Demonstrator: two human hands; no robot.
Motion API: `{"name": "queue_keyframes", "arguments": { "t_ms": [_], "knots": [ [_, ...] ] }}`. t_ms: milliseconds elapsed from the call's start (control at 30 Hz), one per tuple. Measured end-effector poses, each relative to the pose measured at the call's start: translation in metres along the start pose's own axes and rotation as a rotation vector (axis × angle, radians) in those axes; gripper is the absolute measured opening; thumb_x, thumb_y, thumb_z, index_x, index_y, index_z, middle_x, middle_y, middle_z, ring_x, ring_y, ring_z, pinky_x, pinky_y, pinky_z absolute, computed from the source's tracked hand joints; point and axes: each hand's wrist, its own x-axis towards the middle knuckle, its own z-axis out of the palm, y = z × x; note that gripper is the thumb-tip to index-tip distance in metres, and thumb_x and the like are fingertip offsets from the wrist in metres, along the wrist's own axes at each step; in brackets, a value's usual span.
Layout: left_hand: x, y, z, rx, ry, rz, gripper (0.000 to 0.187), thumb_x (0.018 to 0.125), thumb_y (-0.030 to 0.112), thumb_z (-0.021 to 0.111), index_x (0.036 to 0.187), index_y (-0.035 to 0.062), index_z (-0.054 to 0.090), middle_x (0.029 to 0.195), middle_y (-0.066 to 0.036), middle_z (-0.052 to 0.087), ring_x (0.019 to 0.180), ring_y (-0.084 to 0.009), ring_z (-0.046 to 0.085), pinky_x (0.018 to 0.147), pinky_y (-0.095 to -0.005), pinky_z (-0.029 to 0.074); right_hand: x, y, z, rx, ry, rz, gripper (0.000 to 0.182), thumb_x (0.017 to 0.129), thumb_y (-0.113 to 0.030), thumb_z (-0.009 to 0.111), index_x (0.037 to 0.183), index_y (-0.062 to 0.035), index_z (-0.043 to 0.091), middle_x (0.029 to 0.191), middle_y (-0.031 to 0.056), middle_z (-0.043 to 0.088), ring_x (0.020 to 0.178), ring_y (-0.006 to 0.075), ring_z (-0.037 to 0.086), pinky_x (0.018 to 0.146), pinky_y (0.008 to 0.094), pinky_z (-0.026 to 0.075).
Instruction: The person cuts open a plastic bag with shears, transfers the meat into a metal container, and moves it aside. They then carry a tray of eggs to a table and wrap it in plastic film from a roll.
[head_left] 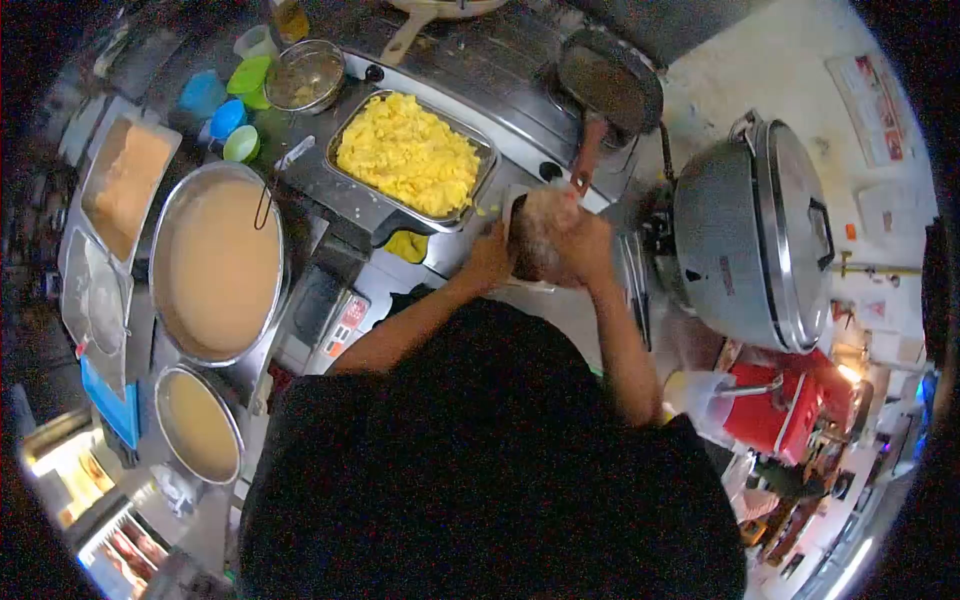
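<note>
A brownish, bag-like bundle (540,237) with a pale, shiny top is between my hands, in front of my chest; blur hides exactly what it is. My right hand (587,246) is closed around its upper right side. At its left edge is my left hand (488,260), fingers bent against it. Below the bundle, part of a white tray or board (512,192) shows. Just beyond my left hand, a metal tray (492,172) holds a heap of yellow scrambled eggs (405,150). Long metal utensils (637,285) lie to the right of my right hand.
A square pan (605,85) with a reddish-brown handle sits on the stove. At right stands a large lidded rice cooker (728,235). On the left are a big bowl of tan liquid (220,265), a smaller one (200,420), a digital scale (345,322) and a wire strainer (305,75).
</note>
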Motion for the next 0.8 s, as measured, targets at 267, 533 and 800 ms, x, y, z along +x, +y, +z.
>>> {"name": "queue_keyframes", "arguments": {
  "t_ms": [267,533,800],
  "knots": [
    [0.008,0.005,-0.018,-0.001,0.031,0.33,0.039,0.083,0.021,0.057,0.113,-0.0049,0.053,0.084,-0.031,0.062,0.083,-0.0473,0.062,0.072,-0.0535,0.051,-0.051,0.058,0.055,-0.361,-0.024,0.085,0.063,0.081,-0.057,0.065,0.078,0.0063,0.066,0.061,0.0223,0.059,0.061,0.0399,0.062,0.057,0.05,0.048],
    [-0.014,0.003,0.012,-0.206,-0.279,0.062,0.056,0.085,0.019,0.059,0.132,-0.0051,0.042,0.094,-0.033,0.062,0.09,-0.0457,0.062,0.085,-0.053,0.048,-0.056,0.021,0.015,0.0,0.118,0.102,0.032,0.082,-0.044,0.068,0.078,-0.0116,0.068,0.059,0.0135,0.061,0.047,0.0325,0.057,0.045,0.0431,0.044],
    [-0.049,0.03,-0.023,-0.235,-0.178,-0.038,0.045,0.084,0.017,0.058,0.123,-0.0034,0.049,0.098,-0.034,0.062,0.089,-0.0492,0.061,0.084,-0.0522,0.048,-0.082,0.069,0.046,-0.257,-0.403,0.212,0.041,0.095,-0.039,0.053,0.114,-0.0033,0.059,0.115,0.0208,0.063,0.083,0.0329,0.066,0.065,0.0429,0.051]
  ]
}}
